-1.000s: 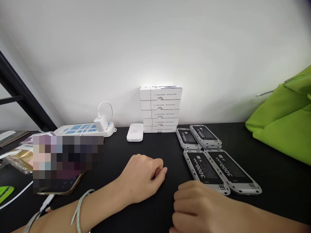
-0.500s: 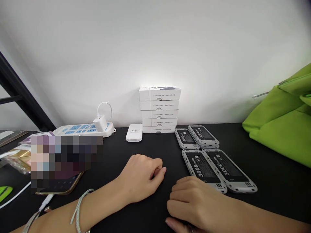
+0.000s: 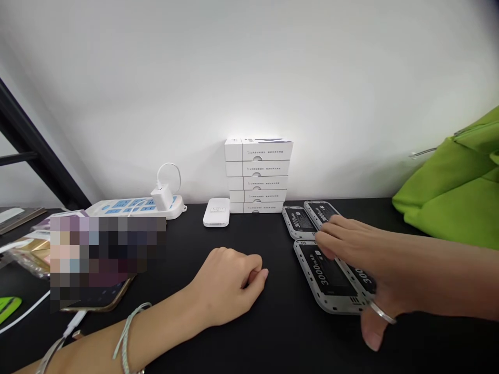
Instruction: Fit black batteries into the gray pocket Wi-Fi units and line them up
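Note:
My left hand rests on the black tabletop with its fingers curled into a loose fist, and no object shows in it. My right hand is raised over the backless grey devices, its thumb stretched well apart from the fingers, holding nothing. Beneath it, the front left device shows a black battery marked 3000mAh. The right front device is mostly covered by my hand. Behind these lie a back left device and a back right one, partly hidden by my fingers. Whether my fingers touch any device I cannot tell.
Several white boxes are stacked against the wall. Left of them lies a small pile of white rounded covers. A power strip with a plugged-in charger, a phone and cables occupy the left. A green bag stands right.
My right hand has lifted from the tabletop, moved right and forward over the devices, and opened from curled fingers. The left hand has stayed in place.

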Tool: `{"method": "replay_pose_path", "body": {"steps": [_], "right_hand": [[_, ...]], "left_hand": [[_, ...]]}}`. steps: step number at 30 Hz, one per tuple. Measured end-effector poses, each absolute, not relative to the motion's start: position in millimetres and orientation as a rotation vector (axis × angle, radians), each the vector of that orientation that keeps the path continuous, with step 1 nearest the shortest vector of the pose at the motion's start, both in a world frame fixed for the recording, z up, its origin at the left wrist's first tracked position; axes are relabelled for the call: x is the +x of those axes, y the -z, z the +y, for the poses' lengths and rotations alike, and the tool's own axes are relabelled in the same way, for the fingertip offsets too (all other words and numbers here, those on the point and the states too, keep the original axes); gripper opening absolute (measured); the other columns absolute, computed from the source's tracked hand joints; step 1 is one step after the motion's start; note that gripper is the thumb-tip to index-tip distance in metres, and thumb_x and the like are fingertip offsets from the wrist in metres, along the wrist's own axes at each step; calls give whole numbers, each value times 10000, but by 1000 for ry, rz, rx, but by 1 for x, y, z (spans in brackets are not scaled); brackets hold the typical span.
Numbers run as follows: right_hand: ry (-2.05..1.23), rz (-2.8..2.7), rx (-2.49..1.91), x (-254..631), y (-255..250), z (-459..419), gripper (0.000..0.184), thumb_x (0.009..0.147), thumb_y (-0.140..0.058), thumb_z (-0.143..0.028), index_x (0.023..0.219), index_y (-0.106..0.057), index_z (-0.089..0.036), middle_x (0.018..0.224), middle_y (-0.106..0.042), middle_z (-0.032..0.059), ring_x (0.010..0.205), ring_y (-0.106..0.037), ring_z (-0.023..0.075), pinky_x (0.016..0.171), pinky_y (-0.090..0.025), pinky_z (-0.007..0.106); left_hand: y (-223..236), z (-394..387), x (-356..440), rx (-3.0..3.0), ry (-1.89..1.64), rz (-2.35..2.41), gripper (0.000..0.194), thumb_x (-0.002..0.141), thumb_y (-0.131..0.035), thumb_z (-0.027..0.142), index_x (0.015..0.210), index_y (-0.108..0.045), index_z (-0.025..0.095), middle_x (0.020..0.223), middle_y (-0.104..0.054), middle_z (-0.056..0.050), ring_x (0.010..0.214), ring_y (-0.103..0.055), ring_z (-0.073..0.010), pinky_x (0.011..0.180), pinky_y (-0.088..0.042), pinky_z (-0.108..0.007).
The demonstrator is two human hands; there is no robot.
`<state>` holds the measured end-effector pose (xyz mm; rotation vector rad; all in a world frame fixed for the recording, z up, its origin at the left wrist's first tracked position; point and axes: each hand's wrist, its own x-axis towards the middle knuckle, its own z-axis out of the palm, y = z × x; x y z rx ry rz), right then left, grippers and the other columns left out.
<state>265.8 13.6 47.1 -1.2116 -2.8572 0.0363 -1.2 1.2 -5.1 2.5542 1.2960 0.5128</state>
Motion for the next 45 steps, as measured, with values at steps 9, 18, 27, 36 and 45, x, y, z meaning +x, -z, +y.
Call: {"method": "replay_pose_path", "body": {"steps": [9,18,27,36,45], "right_hand": [[-388,-2862,-1349,255,-40,12,943,583,-736,-694,1312,-488,-149,1209,-544,170,1210,-484,449,954,-451,561],[-759,-2744,-1345,212,-47,12,704,607,-753,-650,1096,-482,-221,1040,-438,24,829,-543,229,630,-462,331],[-861,-2456,-1277,195,-36,31,530,658,-753,-597,875,-434,-234,1000,-403,7,858,-449,193,718,-440,330],[-1470,-2223,-880,203,-59,27,364,795,-666,-154,957,-361,-268,910,-545,-50,719,-582,114,645,-479,276],[-930,-2139,-1357,226,-45,74,327,750,-722,-416,986,-632,-208,668,-530,-42,540,-474,115,497,-367,282]], "left_hand": [[-5,-4,-1,2498,-520,1254,281,897,-537,436,746,-464,210,572,-486,66,513,-478,-126,536,-309,-267],[-6,-2,-5,2425,-660,1070,945,546,-820,646,1271,-355,257,1211,-520,-75,1053,-533,-284,908,-464,-452],[5,0,-6,2379,-725,1108,931,545,-814,563,1269,-319,251,1107,-482,-72,958,-565,-289,796,-518,-462],[9,5,-6,2302,-931,1170,901,569,-833,442,1225,-242,264,1170,-476,-92,1055,-550,-311,858,-512,-493],[11,7,-8,2150,-879,1430,877,703,-764,499,1341,-193,308,1375,-351,-118,1244,-424,-350,980,-446,-557]]}}
